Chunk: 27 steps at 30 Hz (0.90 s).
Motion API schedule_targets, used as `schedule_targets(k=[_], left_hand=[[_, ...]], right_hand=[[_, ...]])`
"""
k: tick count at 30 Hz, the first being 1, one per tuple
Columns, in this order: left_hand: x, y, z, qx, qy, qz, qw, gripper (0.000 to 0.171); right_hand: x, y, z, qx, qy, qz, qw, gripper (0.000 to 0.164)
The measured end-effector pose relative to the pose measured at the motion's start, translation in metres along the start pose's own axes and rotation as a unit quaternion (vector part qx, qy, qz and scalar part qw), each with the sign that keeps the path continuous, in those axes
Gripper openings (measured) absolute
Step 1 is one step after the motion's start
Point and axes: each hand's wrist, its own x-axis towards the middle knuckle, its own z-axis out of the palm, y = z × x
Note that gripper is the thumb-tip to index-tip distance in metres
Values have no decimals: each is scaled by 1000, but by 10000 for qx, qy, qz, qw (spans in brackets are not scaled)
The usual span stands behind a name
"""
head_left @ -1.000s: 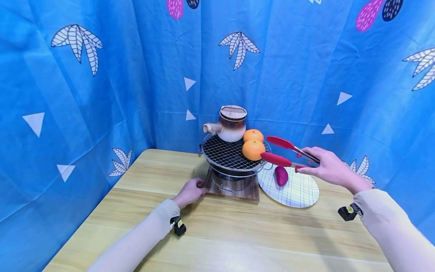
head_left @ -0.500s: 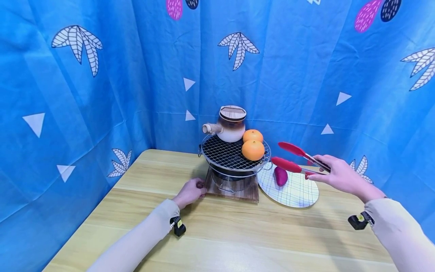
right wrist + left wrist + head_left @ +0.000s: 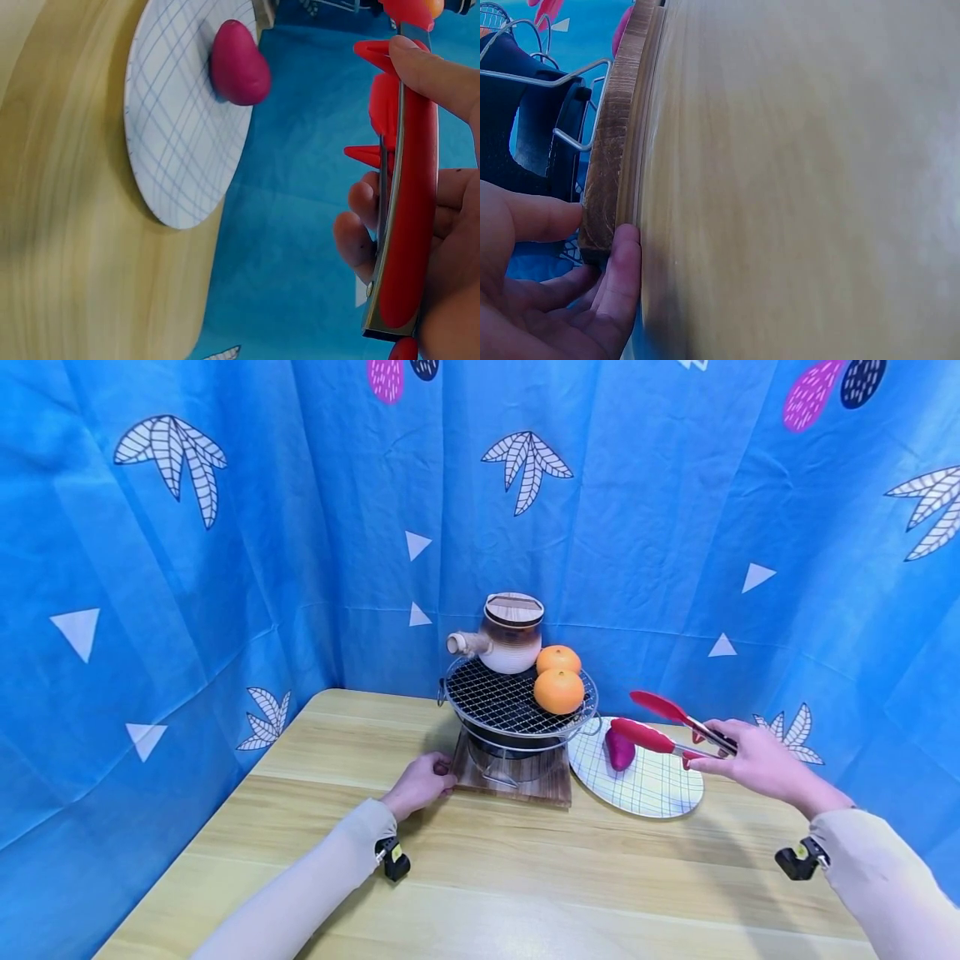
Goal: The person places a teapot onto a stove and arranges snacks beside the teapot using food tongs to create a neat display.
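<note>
Red tongs [image 3: 645, 737], held in the right grip [image 3: 759, 765], have backed away from the oranges [image 3: 558, 692] leftward of it, apparently leaving them released; the left grip [image 3: 420, 783] pinches the wooden board [image 3: 550, 785].

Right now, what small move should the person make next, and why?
Probably lower the tongs around the purple piece: the right hand holds them with tips apart and nothing between, while that piece lies on the plate beside the grill.

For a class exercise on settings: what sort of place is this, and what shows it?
Probably a staged tabletop cooking corner: patterned blue cloth hangs behind a wooden table, where a round grill bears a lidded pot.
</note>
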Motion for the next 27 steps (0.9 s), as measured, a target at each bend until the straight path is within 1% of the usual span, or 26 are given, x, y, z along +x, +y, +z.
schedule_targets(k=[5,10,19,27], left_hand=[[-1,0,-1,-21,5,66,10000,40],[-1,0,0,-60,28,63,10000,40],[-2,1,0,-47,46,64,10000,40],[-1,1,-1,2,43,69,10000,41]], right_hand=[[-1,4,5,-110,-30,27,9999,94],[0,9,10,-171,-29,-12,9998,93],[2,14,16,76,-156,75,9998,90],[4,18,26,38,-160,10,9999,82]])
